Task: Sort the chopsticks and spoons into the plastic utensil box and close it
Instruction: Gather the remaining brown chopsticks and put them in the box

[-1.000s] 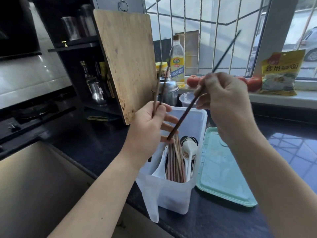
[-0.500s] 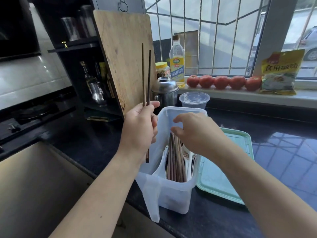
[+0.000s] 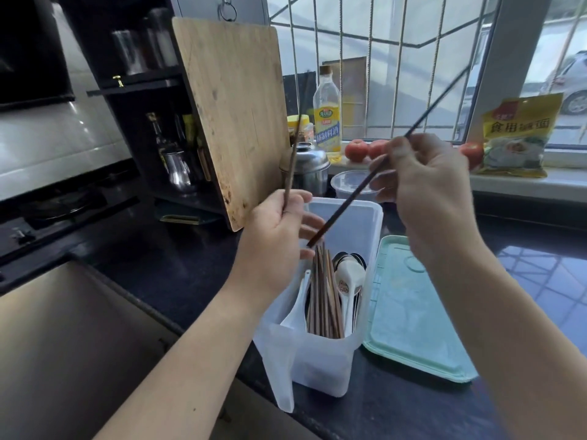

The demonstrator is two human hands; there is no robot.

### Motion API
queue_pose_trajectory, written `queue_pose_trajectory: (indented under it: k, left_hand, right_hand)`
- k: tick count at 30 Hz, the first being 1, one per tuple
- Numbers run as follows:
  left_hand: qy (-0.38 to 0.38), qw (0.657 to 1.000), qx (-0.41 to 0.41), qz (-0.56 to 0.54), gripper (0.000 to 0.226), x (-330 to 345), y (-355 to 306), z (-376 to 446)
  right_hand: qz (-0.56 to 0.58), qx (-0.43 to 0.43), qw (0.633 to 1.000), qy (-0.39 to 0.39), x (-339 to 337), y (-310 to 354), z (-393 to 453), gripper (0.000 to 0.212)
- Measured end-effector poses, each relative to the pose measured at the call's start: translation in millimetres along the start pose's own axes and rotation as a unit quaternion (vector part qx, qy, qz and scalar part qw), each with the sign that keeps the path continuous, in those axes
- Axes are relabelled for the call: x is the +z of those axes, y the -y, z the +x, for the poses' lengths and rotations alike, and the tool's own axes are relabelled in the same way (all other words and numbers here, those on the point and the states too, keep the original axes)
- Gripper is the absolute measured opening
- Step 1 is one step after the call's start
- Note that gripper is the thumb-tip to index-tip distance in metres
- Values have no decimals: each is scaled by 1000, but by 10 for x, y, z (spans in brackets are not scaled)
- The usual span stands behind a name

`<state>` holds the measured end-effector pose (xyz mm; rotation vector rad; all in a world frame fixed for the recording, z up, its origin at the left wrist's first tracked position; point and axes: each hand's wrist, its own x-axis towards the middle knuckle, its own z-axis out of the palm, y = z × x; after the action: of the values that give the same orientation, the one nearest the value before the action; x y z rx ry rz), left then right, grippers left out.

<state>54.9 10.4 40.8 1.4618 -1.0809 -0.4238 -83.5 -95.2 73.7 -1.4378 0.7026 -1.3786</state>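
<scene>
A: Entry, head view. Left hand raised over the near-left corner of the plastic utensil box. Thumb and fingers pinch one brown chopstick, held near upright. Its top end blurs into the window bars; I cannot tell where it stops.

B: Right hand?

A: Right hand is above the box's far end, fingers curled round a dark chopstick that slants down-left. Lower tip sits just above the bundle in the box, close to the left fingertips; touching or apart, cannot tell. Upper end runs thin across the window and fades out.

B: Box contents?

A: Bundle of chopsticks lies in the middle of the box. One white spoon to their left, more spoons to their right, a pale one on top, metal ones beneath, count unclear. Any dividers are hidden by the contents.

B: Lid?

A: Green lid lies flat on the dark counter, just right of the box, its far corner covered by the right forearm. Box is open.

B: Surroundings?

A: Wooden cutting board leans behind the left hand. Oil bottle and tomatoes on the sill, some tomatoes hidden by the right hand. Yellow packet further right.
</scene>
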Motion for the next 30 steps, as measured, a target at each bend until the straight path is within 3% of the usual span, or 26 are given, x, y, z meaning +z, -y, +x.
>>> queue_pose_trajectory:
  k: [3, 6, 8, 10, 15, 17, 19, 20, 22, 23, 25, 26, 28, 30]
  left_hand:
    - [-65, 998, 2, -2, 27, -42, 31, 43]
    - [-98, 995, 8, 2, 27, -39, 89, 84]
    - [-100, 995, -13, -16, 29, -21, 104, 103]
    - [-87, 995, -29, -38, 31, -8, 95, 103]
    - [-64, 995, -38, -73, 30, 3, 68, 87]
    - [-65, 995, -22, -67, 29, -3, 56, 80]
    - [-75, 996, 1, -56, 25, -14, 44, 82]
    - [-80, 995, 12, -53, 22, -23, 38, 78]
    - [-74, 995, 33, -66, 17, -43, 21, 67]
    - [-61, 993, 39, -89, 16, -41, 12, 63]
    - [-20, 990, 33, -132, 14, -21, -26, 42]
    - [-2, 989, 27, -144, 15, -1, -50, 37]
    - [7, 989, 31, -143, 22, 40, -53, 32]
    - [-46, 992, 62, -104, 26, 37, -9, 41]
  right_hand:
    - [-83, -33, 996, -19, -48, -47, 36, 8]
    - [-167, 3, 982, 89, 79, -195, -17, 36]
    - [-309, -33, 938, 152, 196, -334, -89, 44]
    - [-442, -74, 872, 195, 283, -431, -174, 45]
    - [-534, -71, 801, 259, 297, -443, -215, 40]
    - [-574, -121, 778, 227, 288, -418, -216, 36]
    - [-544, -175, 806, 155, 273, -372, -218, 35]
    - [-489, -160, 845, 149, 271, -332, -216, 34]
    - [-313, -73, 924, 208, 290, -245, -227, 21]
    - [-235, -29, 940, 246, 318, -196, -262, 26]
    - [-153, -14, 945, 289, 367, -168, -354, 59]
    - [-153, -36, 945, 288, 382, -186, -393, 65]
    - [-195, -91, 944, 251, 389, -195, -430, 64]
    - [-225, -122, 952, 166, 330, -155, -388, 57]
